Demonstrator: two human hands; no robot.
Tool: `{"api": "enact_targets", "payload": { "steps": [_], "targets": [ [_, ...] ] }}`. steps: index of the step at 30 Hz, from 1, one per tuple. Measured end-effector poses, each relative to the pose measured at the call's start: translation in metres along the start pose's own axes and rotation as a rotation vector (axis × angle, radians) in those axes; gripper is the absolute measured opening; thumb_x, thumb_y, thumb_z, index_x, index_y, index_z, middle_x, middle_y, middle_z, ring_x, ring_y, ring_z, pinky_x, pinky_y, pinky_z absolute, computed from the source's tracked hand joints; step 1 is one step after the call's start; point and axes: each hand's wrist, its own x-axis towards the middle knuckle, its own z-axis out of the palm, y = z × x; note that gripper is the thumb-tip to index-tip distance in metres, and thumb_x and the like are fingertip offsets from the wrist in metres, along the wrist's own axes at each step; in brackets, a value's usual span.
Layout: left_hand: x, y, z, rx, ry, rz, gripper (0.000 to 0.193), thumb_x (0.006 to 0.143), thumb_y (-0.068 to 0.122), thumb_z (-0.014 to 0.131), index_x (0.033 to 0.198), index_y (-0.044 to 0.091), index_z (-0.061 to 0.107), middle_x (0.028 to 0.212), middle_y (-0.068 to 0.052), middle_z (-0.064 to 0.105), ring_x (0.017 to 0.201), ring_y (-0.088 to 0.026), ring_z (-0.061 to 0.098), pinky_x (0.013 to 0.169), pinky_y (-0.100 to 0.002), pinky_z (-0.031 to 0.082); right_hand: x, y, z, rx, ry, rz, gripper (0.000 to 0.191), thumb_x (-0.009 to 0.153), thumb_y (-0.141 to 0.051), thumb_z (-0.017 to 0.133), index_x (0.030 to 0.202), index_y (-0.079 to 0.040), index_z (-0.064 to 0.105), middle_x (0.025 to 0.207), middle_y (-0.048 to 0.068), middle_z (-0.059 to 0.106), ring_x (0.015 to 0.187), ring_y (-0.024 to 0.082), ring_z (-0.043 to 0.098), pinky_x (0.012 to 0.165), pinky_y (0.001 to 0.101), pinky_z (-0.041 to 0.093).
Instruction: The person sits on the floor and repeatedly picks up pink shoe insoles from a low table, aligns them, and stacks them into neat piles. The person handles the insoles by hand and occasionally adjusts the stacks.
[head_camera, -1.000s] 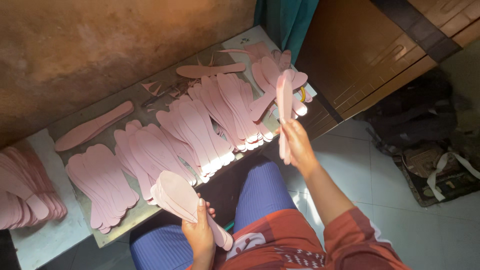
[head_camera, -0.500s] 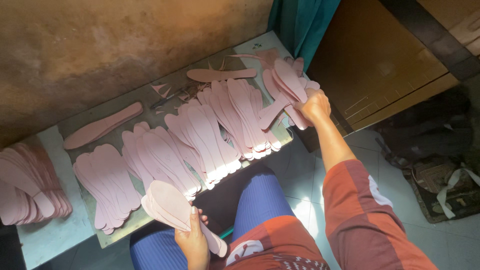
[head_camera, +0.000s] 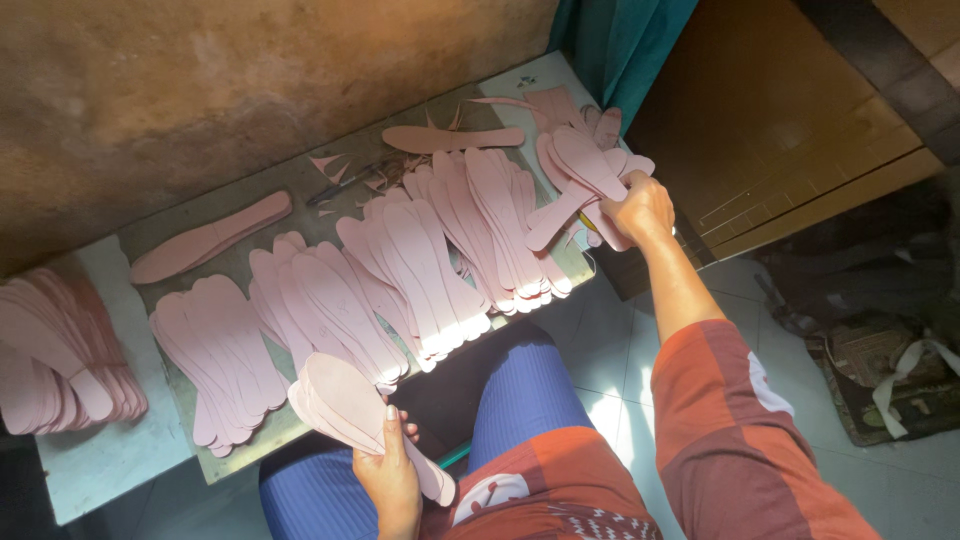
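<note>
Two hands, pink insoles on the table (head_camera: 120, 455)
Left hand (head_camera: 388, 472) gripped a small stack (head_camera: 350, 405) (count unclear); right hand (head_camera: 640, 208) clutched several insoles (head_camera: 585, 175) at the far right corner.

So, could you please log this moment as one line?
left hand: holds stack of pink foam insoles | right hand: grasps insoles at right-end pile

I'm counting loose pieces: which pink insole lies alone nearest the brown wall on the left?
The long single insole lying flat, apart from the fanned stacks, left of the scissors-like tool.
</note>
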Motion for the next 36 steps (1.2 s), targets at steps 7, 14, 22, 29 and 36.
{"api": "enact_targets", "payload": {
  "steps": [7, 14, 22, 29, 36],
  "targets": [
    [0.006, 0.005, -0.011, -0.056, -0.022, 0.008, 0.032, 0.098, 0.016, 0.064, 0.124, -0.003, 0.064, 0.089, -0.007, 0.069, 0.069, -0.010, 0.063, 0.063, -0.026, 0.054, -0.023, -0.016, -0.009, 0.379, -0.146, -0.041, 0.040, 0.077, -0.021, 0.078, 0.113, -0.003, 0.071, 0.097, 0.012, 0.072, 0.088, 0.026, 0.073, 0.071, 0.0374, 0.058],
    [0.016, 0.014, -0.030, -0.178, 0.005, -0.003, 0.029, 0.102, 0.020, 0.063, 0.114, -0.006, 0.065, 0.090, -0.009, 0.070, 0.068, -0.011, 0.061, 0.060, -0.027, 0.051, -0.136, -0.054, 0.024, 0.889, -0.665, -0.270, 0.032, 0.095, -0.028, 0.069, 0.112, -0.003, 0.061, 0.079, -0.002, 0.058, 0.062, 0.005, 0.049, 0.050, 0.0228, 0.040],
    [0.024, 0.029, -0.078, -0.352, -0.124, 0.262, 0.083, 0.091, 0.061, 0.065, 0.143, -0.003, 0.050, 0.130, -0.010, 0.063, 0.115, -0.015, 0.061, 0.098, -0.031, 0.051, -0.362, -0.102, 0.090, 0.715, -1.303, -0.410, 0.054, 0.093, -0.024, 0.065, 0.143, -0.010, 0.053, 0.115, -0.003, 0.065, 0.098, 0.008, 0.062, 0.088, 0.0247, 0.051],
    [0.038, 0.049, -0.149, -0.470, -0.385, 0.185, 0.104, 0.075, 0.057, 0.085, 0.150, 0.000, 0.040, 0.140, -0.004, 0.057, 0.119, -0.014, 0.058, 0.100, -0.031, 0.049, -0.389, -0.132, 0.090, 0.595, -1.425, -0.371, 0.052, 0.098, -0.027, 0.065, 0.146, -0.008, 0.057, 0.105, 0.001, 0.062, 0.086, 0.006, 0.054, 0.074, 0.0246, 0.049],
    [0.038, 0.062, -0.169, -0.444, -0.279, 0.143, 0.090, 0.082, 0.038, 0.084, 0.151, 0.000, 0.041, 0.108, -0.002, 0.062, 0.088, -0.011, 0.054, 0.079, -0.027, 0.048, -0.414, -0.169, 0.075, 0.255, -1.477, -0.208, 0.063, 0.085, -0.030, 0.071, 0.143, -0.021, 0.050, 0.092, 0.002, 0.066, 0.049, 0.011, 0.047, 0.038, 0.0270, 0.035]
  ]
}}
